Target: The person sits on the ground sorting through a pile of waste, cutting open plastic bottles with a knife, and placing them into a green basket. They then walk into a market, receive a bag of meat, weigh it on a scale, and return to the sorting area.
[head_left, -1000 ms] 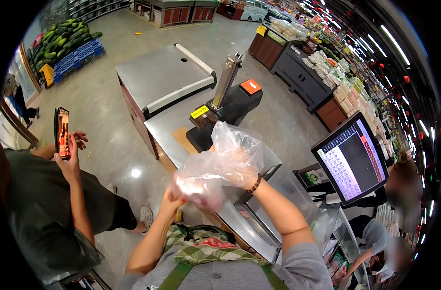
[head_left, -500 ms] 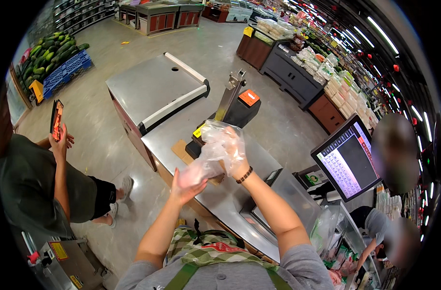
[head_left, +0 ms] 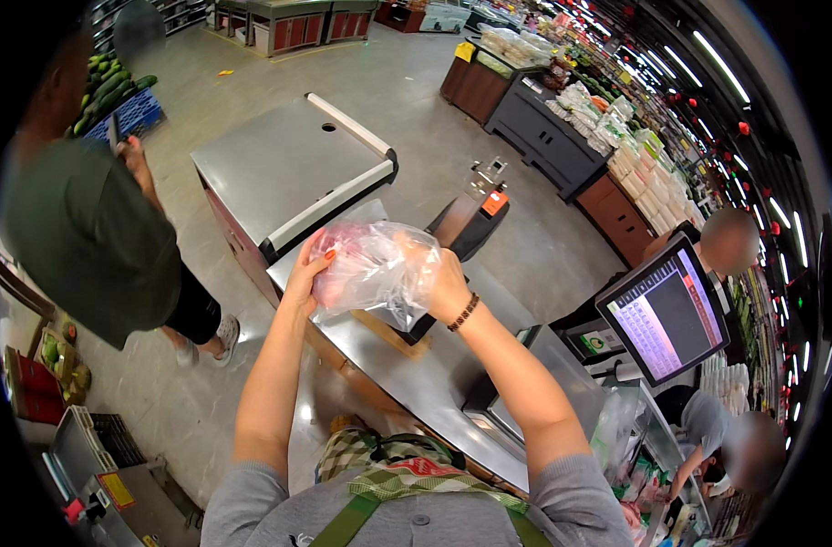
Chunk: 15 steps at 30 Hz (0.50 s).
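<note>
A clear plastic bag (head_left: 376, 284) with something pinkish-red in its left end is stretched between my hands above the metal counter (head_left: 416, 369). My left hand (head_left: 301, 283) grips the bag's filled end, thumb on the near side. On the other end my right hand (head_left: 448, 288), with a dark beaded bracelet at the wrist, is closed on the plastic; its fingertips are partly behind the film. Just beyond the bag stands a black device with a metal upright and an orange label (head_left: 494, 203). A black base and a piece of cardboard (head_left: 386, 333) show below the bag.
A touchscreen monitor (head_left: 664, 308) stands to the right, by a bin of bags (head_left: 630, 456). Another metal-topped counter (head_left: 284, 159) is ahead. A person in a dark green shirt (head_left: 92, 237) stands at left, a phone in hand. Two more people are at right.
The bag has risen and spread wider, its filled end now up at the left. My left hand has moved up and left. The person at left has stepped forward and turned away.
</note>
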Each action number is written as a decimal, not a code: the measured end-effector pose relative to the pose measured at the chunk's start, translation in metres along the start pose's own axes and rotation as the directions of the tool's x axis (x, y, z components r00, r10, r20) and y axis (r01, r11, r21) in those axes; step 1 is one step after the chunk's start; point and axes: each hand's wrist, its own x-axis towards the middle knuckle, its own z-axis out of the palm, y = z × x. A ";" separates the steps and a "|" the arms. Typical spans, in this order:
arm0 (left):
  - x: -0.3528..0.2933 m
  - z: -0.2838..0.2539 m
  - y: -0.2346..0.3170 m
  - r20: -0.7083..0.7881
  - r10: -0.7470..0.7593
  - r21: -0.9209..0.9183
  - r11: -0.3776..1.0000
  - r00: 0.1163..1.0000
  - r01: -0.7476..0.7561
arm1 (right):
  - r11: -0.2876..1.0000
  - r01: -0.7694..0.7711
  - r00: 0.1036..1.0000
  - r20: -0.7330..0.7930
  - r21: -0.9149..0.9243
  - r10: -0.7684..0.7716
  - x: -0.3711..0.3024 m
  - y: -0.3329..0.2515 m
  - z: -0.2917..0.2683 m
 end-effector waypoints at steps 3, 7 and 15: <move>0.006 -0.011 0.003 0.022 -0.040 0.106 0.994 0.999 0.037 | 0.923 -0.190 0.981 0.027 0.334 0.192 -0.023 0.022 0.019; -0.030 -0.002 -0.028 -0.174 -0.185 0.010 0.982 0.967 0.189 | 0.999 0.006 0.970 -0.242 -0.045 -0.017 -0.037 0.000 0.000; -0.179 -0.051 -0.127 -0.090 -0.749 -0.264 0.654 0.657 0.709 | 0.880 0.064 0.994 -0.103 0.471 -0.017 -0.092 -0.059 -0.004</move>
